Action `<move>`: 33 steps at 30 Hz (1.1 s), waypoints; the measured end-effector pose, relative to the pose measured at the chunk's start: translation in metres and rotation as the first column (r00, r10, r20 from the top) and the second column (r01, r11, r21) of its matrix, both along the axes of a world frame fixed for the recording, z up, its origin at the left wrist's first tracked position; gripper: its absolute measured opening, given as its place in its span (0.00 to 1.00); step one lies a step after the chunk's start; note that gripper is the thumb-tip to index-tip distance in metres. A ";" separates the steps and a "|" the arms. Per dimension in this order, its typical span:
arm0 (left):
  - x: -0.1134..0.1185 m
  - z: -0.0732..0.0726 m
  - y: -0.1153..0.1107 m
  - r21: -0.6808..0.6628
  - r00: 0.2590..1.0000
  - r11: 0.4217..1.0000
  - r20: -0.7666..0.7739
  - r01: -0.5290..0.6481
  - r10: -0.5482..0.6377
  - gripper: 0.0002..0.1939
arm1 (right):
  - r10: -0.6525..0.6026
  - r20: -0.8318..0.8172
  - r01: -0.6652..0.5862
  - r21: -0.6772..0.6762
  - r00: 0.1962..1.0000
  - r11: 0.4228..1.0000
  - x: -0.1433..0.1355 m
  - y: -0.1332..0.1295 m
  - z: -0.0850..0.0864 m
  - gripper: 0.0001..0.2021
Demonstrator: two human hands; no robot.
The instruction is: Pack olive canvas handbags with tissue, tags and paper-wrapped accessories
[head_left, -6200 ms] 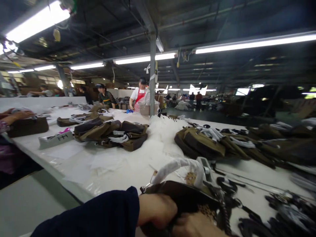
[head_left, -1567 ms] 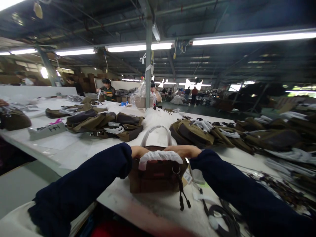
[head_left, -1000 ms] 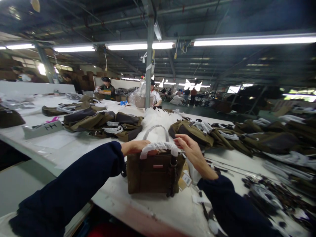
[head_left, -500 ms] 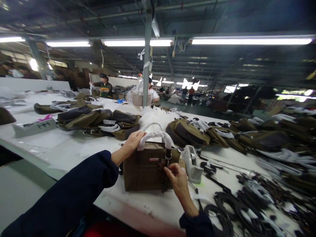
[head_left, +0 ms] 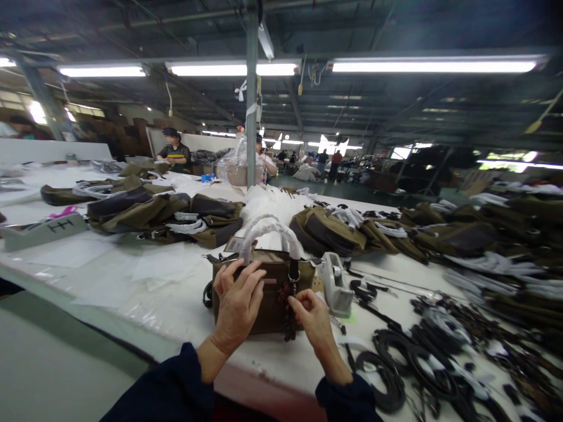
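An olive-brown handbag (head_left: 268, 313) stands upright on the white table in front of me. Its two arched handles (head_left: 270, 227) are wrapped in white protective material. From a ring at the right handle base hangs a dark brown charm (head_left: 290, 302) with a dangling strand. My right hand (head_left: 313, 313) pinches the charm between thumb and forefinger. Across the bag's left front lies my left hand (head_left: 240, 299), fingers spread and holding nothing. A small pinkish label strip (head_left: 269, 281) shows just beside its fingertips.
A grey tape dispenser (head_left: 336, 284) stands right of the bag. Coiled black straps (head_left: 387, 375) and a heap of brown charms (head_left: 475, 328) lie farther right. Piled olive bags (head_left: 145, 208) spread along both sides. A post (head_left: 251, 99) rises behind; a person (head_left: 173, 151) works across the table.
My left hand has left the handle and come down onto the bag's front. My right hand stays at the charm. The view has shifted slightly.
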State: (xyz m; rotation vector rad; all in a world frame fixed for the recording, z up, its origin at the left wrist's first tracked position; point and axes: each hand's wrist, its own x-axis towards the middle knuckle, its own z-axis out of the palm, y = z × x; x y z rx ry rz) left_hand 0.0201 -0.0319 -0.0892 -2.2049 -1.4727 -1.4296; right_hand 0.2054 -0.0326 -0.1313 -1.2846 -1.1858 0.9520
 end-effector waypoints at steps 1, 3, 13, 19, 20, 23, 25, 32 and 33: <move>0.001 -0.002 -0.001 -0.039 0.998 0.998 0.000 0.057 -0.057 0.11 | 0.012 -0.017 -0.012 -0.002 1.000 1.000 0.000 -0.001 0.000 0.21; 0.007 -0.005 -0.003 -0.149 0.981 0.970 0.041 0.194 -0.190 0.11 | 0.036 -0.055 -0.036 -0.009 0.998 0.999 0.000 -0.003 -0.001 0.21; 0.048 -0.022 0.014 -0.500 0.941 0.804 0.260 0.323 -0.216 0.11 | 0.171 -0.153 -0.175 -0.016 0.973 0.984 0.007 -0.014 0.001 0.18; 0.050 -0.025 0.018 -0.512 0.942 0.794 0.240 0.327 -0.233 0.07 | 0.193 -0.142 -0.197 -0.017 0.971 0.980 0.009 -0.016 0.005 0.17; 0.049 -0.024 0.017 -0.507 0.940 0.794 0.242 0.335 -0.242 0.07 | 0.195 -0.126 -0.199 -0.020 0.973 0.980 0.011 -0.016 0.005 0.18; 0.045 -0.021 0.015 -0.498 0.929 0.788 0.266 0.362 -0.258 0.08 | 0.157 0.002 -0.157 -0.007 0.988 0.988 0.026 -0.017 0.007 0.18; 0.041 -0.020 0.014 -0.502 0.917 0.773 0.292 0.387 -0.270 0.08 | 0.053 0.205 -0.062 0.040 0.977 0.997 0.042 -0.017 0.013 0.16; 0.038 -0.013 0.007 -0.427 0.826 0.710 0.357 0.560 -0.436 0.05 | -0.391 0.768 -0.017 0.463 0.507 0.886 0.053 0.001 0.061 0.07; 0.038 -0.012 0.007 -0.412 0.813 0.704 0.366 0.579 -0.454 0.05 | -0.406 0.784 -0.074 0.494 0.469 0.866 0.048 0.006 0.066 0.07</move>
